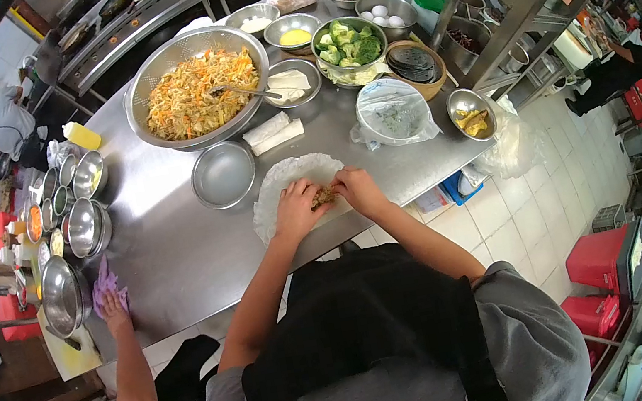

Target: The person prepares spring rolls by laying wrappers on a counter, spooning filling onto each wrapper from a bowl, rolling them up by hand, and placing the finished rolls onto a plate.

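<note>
Both my hands work over a thin round white wrapper point(283, 174) lying on the steel table. A small heap of cooked shredded filling point(325, 196) sits on it. My left hand point(299, 206) has its fingers curled against the filling's left side. From the right, my right hand point(359, 193) pinches at the filling's other end; its fingertips are close together. Beyond the wrapper lie two white rolls point(278, 137). A steel bowl of cloudy liquid point(224, 175) stands to their left. Farther back, a large colander point(136, 95) holds shredded noodles and vegetables with a spoon point(245, 91) in them.
Bowls of broccoli point(349, 43), eggs point(388, 18) and yellow liquid point(295, 37) stand at the back. A bag-lined bowl point(393, 112) is to the right. At left, another person's hand point(113, 309) presses a purple cloth point(108, 286) beside stacked steel bowls point(86, 227).
</note>
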Demonstrator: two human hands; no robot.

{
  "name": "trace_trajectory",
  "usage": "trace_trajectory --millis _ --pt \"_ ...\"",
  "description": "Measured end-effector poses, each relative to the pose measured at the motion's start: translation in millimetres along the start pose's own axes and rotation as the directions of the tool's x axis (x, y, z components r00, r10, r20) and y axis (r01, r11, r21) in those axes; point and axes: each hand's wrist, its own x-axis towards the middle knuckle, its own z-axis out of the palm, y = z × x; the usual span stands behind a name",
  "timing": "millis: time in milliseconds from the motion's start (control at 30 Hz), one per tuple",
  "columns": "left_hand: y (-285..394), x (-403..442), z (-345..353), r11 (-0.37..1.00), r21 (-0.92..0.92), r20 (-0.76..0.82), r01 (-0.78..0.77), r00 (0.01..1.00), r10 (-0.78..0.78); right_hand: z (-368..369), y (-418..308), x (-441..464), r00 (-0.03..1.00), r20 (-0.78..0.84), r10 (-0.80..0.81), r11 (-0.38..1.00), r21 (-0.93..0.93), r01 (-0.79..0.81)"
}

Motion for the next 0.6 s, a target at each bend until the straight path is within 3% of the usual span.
trace_trajectory --millis 133,233,300,433,533,600 --pt "-6 0 6 0.996 -0.085 -0.016 0.024 1.0 -0.025 -8 -11 1 0.996 0.036 -0.076 0.995 -0.055 0.078" --pt "-2 -2 -6 0.99 -0.138 -0.069 0.032 0.997 -0.042 -7 -7 2 0.968 0.103 -0.229 0.966 -0.101 0.239" --pt "-3 -5 -15 0.994 -0.104 -0.084 0.023 0.996 -0.031 -9 -12 3 0.979 0.092 -0.184 0.975 -0.113 0.194" --pt "-21 -11 -19 0.995 -0.079 0.063 0.065 0.996 -0.06 -20 -43 6 0.994 0.057 -0.098 0.989 -0.109 0.103" --pt "-28 -14 -14 0.995 -0.042 0.117 0.086 0.99 -0.08 5 -19 10 0.967 0.138 -0.214 0.968 -0.104 0.229" --pt "-29 -15 -14 0.998 0.005 0.093 0.063 0.994 -0.063 6 -17 10 0.976 0.062 -0.207 0.977 -0.046 0.21"
